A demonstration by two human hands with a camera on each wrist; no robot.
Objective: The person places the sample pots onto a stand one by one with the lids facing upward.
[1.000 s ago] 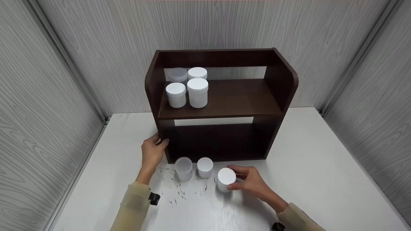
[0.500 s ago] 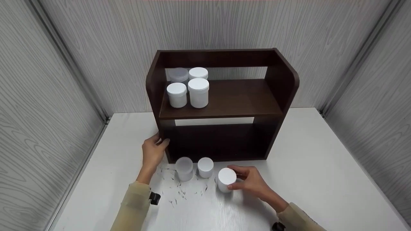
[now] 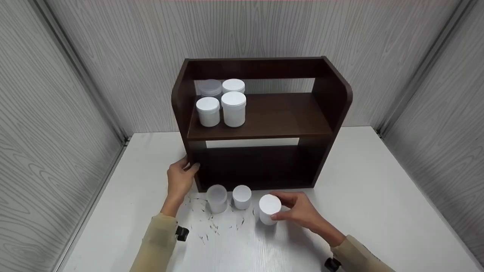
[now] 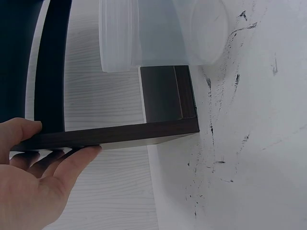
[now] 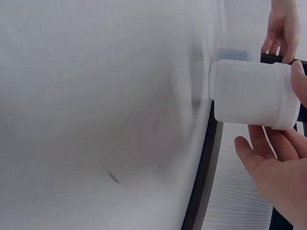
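So right now the right hand (image 3: 300,213) has its fingers and thumb curled around a white lidded jar (image 3: 269,209), just below the middle of the head view. The jar looks like it's at or barely off the white table (image 3: 378,211); I can't tell if the bottom is touching. From the right wrist camera you see the same jar (image 5: 252,93) pinched near its lid end between a fingertip on top and the fingers underneath, with the palm open below it.

The left hand (image 3: 180,177) is over at the left front corner of the dark brown two-tier shelf (image 3: 261,121). It's gripping the side panel, thumb on one face and fingers wrapped on the other, which the left wrist view shows pretty clearly on the panel edge (image 4: 115,136).

As for progress, I'd say it's roughly halfway. Four jars are already up on the upper tier, clustered at its left end: a translucent jar (image 3: 210,88) and a white one (image 3: 233,85) at the back, a short white jar (image 3: 208,111) and a taller white jar (image 3: 233,108) in front. Three remain down on the table in front of the shelf: a frosted translucent jar (image 3: 217,198), a small white jar (image 3: 241,197) just beside it, and the one in the right hand. The right half of the upper tier has nothing on it, and the lower tier looks too dark to tell.
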